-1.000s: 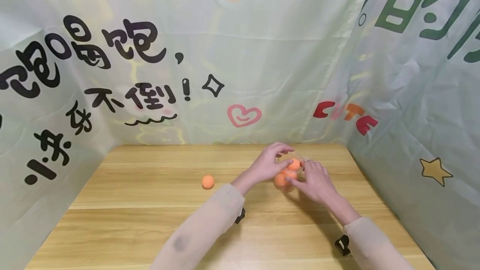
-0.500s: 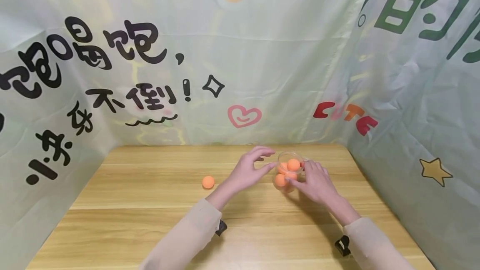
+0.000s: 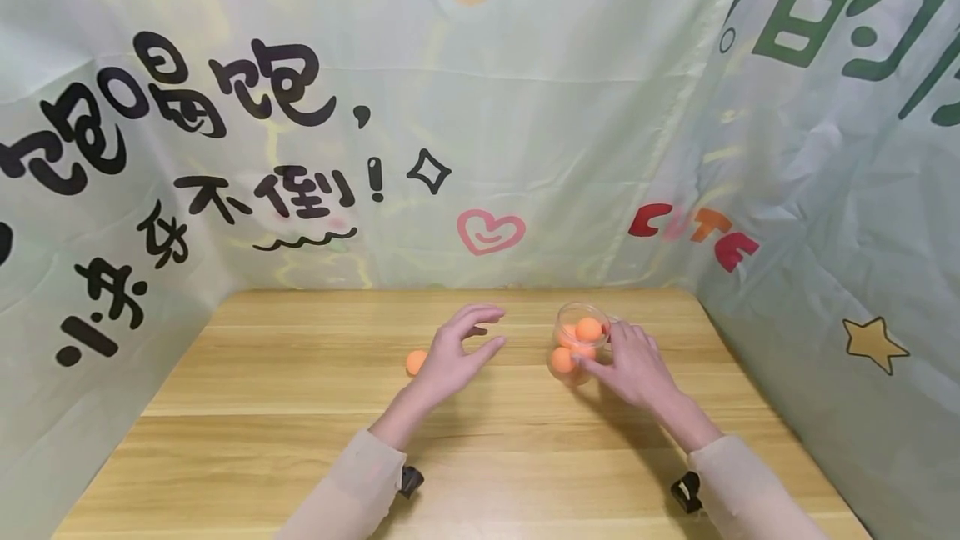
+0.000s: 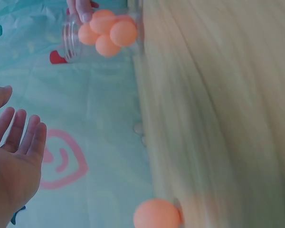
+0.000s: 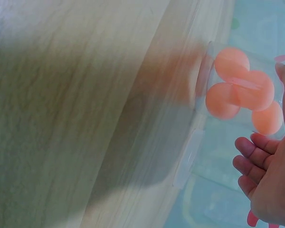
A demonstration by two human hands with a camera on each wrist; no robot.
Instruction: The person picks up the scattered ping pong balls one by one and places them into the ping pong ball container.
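Note:
A clear plastic jar stands upright on the right half of the table, with several orange ping-pong balls inside. My right hand holds the jar from its right side, thumb across the front and fingers beside it. To the left, my left hand hovers over the table, thumb and fingers spread apart around nothing. One loose orange ping-pong ball sits on the wood just beyond the left hand, which partly covers it in the head view. That ball also shows at the bottom of the left wrist view.
A flat translucent piece, perhaps a lid, lies on the table beside the jar, mostly hidden by the right hand in the head view. Printed fabric walls in the wooden table at the back and both sides.
My left hand has drawn back from the jar's mouth, leaving a ball inside, and has moved left toward the loose ball. My right hand stays on the jar.

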